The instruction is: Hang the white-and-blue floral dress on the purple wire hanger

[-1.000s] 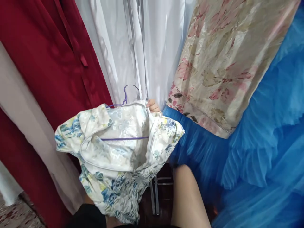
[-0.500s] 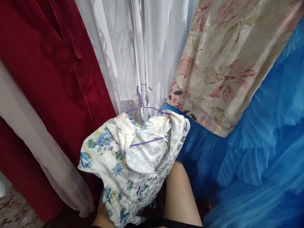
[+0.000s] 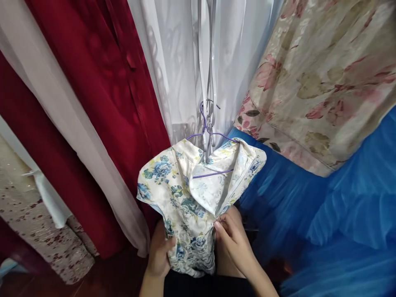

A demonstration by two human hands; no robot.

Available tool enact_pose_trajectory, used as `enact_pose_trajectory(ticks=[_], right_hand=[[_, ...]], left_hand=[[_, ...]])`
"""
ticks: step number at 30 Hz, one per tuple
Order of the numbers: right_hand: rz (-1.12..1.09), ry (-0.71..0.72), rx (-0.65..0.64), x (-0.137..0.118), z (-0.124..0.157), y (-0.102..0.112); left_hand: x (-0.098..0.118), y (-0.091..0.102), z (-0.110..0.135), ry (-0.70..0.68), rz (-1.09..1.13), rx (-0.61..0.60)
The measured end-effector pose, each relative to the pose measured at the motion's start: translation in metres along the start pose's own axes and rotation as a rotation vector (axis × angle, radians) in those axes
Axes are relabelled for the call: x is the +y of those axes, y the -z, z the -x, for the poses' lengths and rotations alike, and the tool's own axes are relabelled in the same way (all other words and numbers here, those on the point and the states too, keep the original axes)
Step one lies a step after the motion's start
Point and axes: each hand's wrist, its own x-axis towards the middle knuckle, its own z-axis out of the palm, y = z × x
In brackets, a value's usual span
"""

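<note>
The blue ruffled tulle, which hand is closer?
Right. The right hand is just left of the blue ruffled tulle; the left hand is farther, at the left edge of the blue-flowered garment.

Left fingers (image 3: 170,243) mostly hidden behind blue-flowered garment (image 3: 182,202); blue ruffles (image 3: 355,206) partly blurred, cut by right edge.

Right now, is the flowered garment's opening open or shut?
Open: the edges on the flowered garment stand apart, baring its inside and the lower bar of the purple hanger. The right hand is at the opening's lower end.
</note>
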Motion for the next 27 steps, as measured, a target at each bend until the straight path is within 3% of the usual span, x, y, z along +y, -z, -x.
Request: enact_pose_trajectory(ticks=[4,7,10,12,15,17,20,27], right_hand=[[-0.108,0.074,0.006,-0.006,-0.016,-0.028],[-0.213,0.046,0.058,0.004,-0.009,-0.038],[-0.262,-0.025,0.142,0.013,0.004,-0.034],[-0.283,-0.077,0.164,0.014,0.011,-0.03],[-0.28,-0.123,0.116,0.006,0.016,-0.03],[-0.265,-0.125,0.069,-0.001,0.019,-0.03],[-0.234,-0.112,0.035,-0.006,0.022,-0.028],[-0.16,-0.095,0.095,-0.028,0.002,-0.022]], left_hand=[[-0.003,-0.018,0.005,0.065,-0.169,0.146],[-0.006,-0.016,-0.003,0.009,-0.296,0.263],[-0.013,-0.01,-0.015,-0.312,-0.581,0.495],[-0.025,-0.016,-0.015,-0.573,-0.774,0.558],[-0.05,-0.041,-0.003,-0.743,-0.983,0.354],[-0.065,-0.056,0.006,-0.733,-1.034,0.172],[-0.077,-0.064,0.01,-0.631,-0.981,0.001],[-0.064,-0.053,-0.003,-0.592,-0.901,-0.111]])
